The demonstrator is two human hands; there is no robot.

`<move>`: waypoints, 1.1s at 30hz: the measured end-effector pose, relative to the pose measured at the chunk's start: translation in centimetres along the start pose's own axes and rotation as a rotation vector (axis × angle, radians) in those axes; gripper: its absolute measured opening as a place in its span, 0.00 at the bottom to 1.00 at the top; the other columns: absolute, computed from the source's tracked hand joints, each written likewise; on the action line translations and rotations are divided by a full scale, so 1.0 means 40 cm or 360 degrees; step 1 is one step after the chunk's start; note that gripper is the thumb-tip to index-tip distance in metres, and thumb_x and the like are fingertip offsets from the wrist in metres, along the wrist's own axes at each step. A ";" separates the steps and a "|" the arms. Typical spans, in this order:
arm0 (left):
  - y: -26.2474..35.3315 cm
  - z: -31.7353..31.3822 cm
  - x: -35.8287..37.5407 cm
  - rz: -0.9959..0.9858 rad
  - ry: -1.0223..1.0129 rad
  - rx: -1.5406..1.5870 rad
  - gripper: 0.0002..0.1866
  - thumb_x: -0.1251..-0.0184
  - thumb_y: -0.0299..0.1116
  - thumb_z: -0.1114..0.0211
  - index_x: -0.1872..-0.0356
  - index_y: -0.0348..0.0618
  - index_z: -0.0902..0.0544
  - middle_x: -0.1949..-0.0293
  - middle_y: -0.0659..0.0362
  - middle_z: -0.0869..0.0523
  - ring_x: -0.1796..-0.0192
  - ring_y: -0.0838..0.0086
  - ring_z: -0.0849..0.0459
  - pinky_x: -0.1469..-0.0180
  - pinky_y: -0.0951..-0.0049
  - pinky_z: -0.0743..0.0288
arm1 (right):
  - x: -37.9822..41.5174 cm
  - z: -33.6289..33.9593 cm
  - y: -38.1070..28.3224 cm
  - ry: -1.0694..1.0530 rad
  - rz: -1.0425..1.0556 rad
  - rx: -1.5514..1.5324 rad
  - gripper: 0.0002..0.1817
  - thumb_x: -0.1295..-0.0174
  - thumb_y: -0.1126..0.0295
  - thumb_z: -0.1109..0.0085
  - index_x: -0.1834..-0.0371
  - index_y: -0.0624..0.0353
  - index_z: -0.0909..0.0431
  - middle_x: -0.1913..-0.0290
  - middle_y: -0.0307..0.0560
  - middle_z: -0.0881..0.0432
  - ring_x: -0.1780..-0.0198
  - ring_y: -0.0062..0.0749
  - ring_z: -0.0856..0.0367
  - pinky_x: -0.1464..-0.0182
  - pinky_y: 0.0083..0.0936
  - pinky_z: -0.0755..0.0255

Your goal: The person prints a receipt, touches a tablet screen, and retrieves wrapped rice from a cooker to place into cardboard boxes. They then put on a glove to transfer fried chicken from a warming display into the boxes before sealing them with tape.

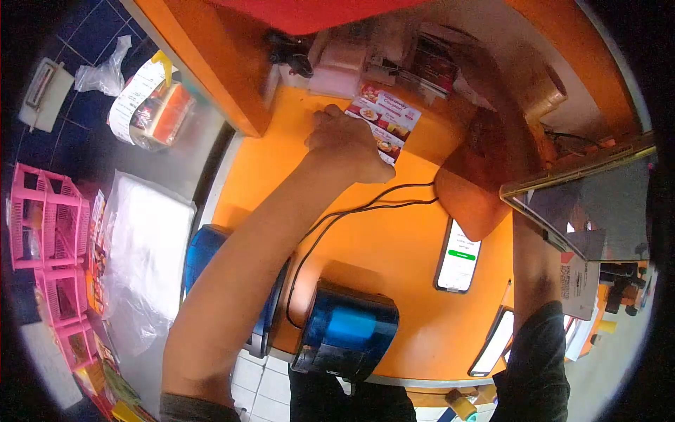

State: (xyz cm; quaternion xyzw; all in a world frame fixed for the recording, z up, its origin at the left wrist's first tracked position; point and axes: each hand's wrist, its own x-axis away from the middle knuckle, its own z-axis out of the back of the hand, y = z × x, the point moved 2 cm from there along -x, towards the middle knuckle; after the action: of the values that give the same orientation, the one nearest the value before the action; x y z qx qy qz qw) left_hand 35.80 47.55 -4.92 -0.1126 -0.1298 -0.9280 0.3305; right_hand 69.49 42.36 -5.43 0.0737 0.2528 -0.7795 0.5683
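Note:
My left hand (349, 144) reaches over the orange counter (380, 243) with its fingers curled at the near-left edge of a printed coupon flyer (395, 116). It covers part of the flyer, and its fingertips are hidden. My right arm (534, 271) extends up the right side, passing behind the tilted screen (587, 200). Dark shading beyond the screen keeps me from making out the right hand's fingers or anything in them. A phone (460, 257) with a lit screen lies on the counter, left of the right arm.
Two blue-and-black machines (348, 330) stand at the near edge, with black cables (365, 208) across the counter. Another phone (493, 342) lies near right. Pink baskets (53, 218) and white plastic bags (148, 239) are at left. Packets (337, 77) line the back.

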 end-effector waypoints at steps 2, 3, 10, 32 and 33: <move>-0.003 -0.006 -0.003 -0.0007 0.0006 -0.0011 0.49 0.57 0.64 0.32 0.42 0.29 0.19 0.38 0.30 0.24 0.36 0.42 0.25 0.33 0.58 0.28 | 0.007 0.022 -0.050 0.0025 -0.0035 0.0096 0.19 0.25 0.58 0.48 0.42 0.59 0.18 0.49 0.52 0.13 0.52 0.47 0.14 0.43 0.38 0.22; -0.003 -0.007 -0.004 -0.0014 0.0012 -0.0023 0.49 0.57 0.64 0.32 0.42 0.29 0.19 0.39 0.30 0.24 0.36 0.42 0.25 0.32 0.58 0.28 | 0.020 0.039 -0.085 -0.0069 -0.0245 -0.0130 0.20 0.24 0.57 0.50 0.45 0.62 0.18 0.51 0.55 0.13 0.53 0.46 0.15 0.44 0.37 0.24; -0.002 -0.009 0.004 0.0031 0.0148 0.0012 0.48 0.58 0.64 0.32 0.42 0.29 0.19 0.40 0.29 0.22 0.35 0.40 0.25 0.31 0.56 0.29 | 0.011 0.035 -0.037 -0.0183 -0.0186 -0.0169 0.21 0.24 0.58 0.53 0.47 0.65 0.18 0.53 0.60 0.14 0.50 0.52 0.16 0.43 0.40 0.25; 0.002 0.011 0.010 0.0003 0.0001 0.0005 0.48 0.58 0.63 0.30 0.43 0.29 0.19 0.38 0.32 0.24 0.35 0.45 0.24 0.33 0.60 0.27 | 0.020 0.053 -0.104 -0.0142 0.0015 -0.0053 0.20 0.25 0.62 0.57 0.48 0.66 0.19 0.52 0.60 0.13 0.49 0.48 0.16 0.40 0.41 0.27; 0.003 0.012 0.012 0.0015 -0.0005 0.0015 0.48 0.58 0.63 0.30 0.42 0.29 0.19 0.37 0.32 0.24 0.35 0.45 0.24 0.33 0.60 0.27 | 0.015 0.051 -0.102 -0.0190 -0.0010 -0.0043 0.20 0.25 0.62 0.57 0.48 0.66 0.19 0.52 0.60 0.13 0.49 0.48 0.16 0.41 0.41 0.27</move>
State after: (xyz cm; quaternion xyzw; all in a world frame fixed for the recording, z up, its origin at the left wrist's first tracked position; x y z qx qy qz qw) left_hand 35.57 47.35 -4.31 -0.1132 -0.1341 -0.9257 0.3352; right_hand 65.88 41.81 -2.66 0.0187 0.2291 -0.7808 0.5809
